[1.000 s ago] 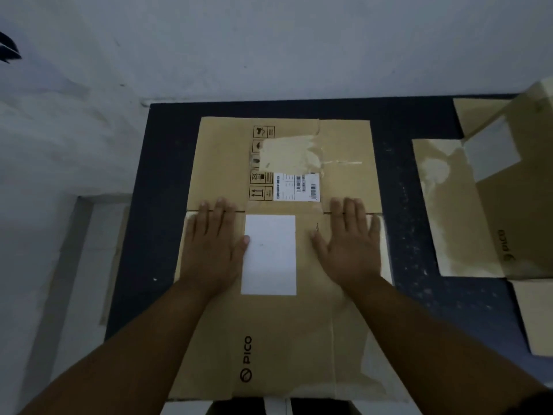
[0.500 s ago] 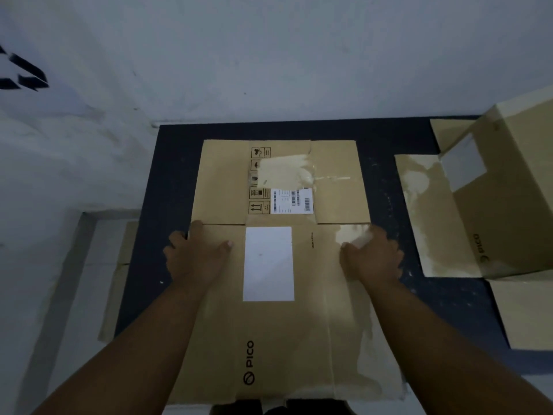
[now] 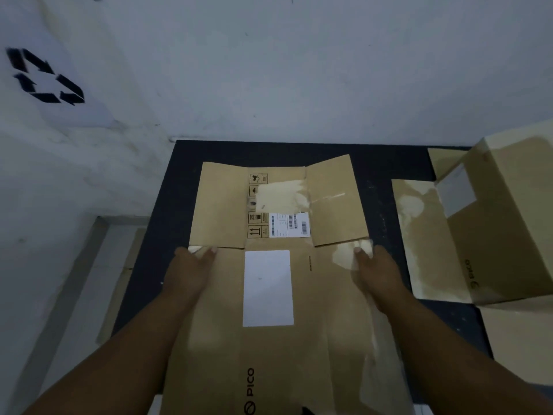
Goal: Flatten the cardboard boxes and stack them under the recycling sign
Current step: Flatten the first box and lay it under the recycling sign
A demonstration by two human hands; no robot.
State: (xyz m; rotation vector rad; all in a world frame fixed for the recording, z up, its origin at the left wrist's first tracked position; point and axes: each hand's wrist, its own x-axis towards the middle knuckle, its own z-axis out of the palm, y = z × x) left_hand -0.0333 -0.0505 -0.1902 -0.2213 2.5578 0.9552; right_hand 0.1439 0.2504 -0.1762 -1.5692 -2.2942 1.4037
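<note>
A flattened brown cardboard box (image 3: 320, 310) with a white label and "PICO" print lies in front of me on a dark table (image 3: 167, 223). My left hand (image 3: 187, 275) grips its left edge near the flap crease. My right hand (image 3: 378, 275) grips its right edge at the same height. The far right flap is tilted up slightly. A black recycling sign (image 3: 45, 76) is painted on the white wall at the upper left.
A second cardboard box (image 3: 508, 223), still standing with its flaps spread, sits at the right on the table. Below the sign at the left, more flat cardboard (image 3: 119, 289) lies on a lower surface. The white wall runs behind the table.
My hands went from pressing flat on the box top to gripping its left and right edges. The far right flap has risen a little. The view tilted up, showing the sign.
</note>
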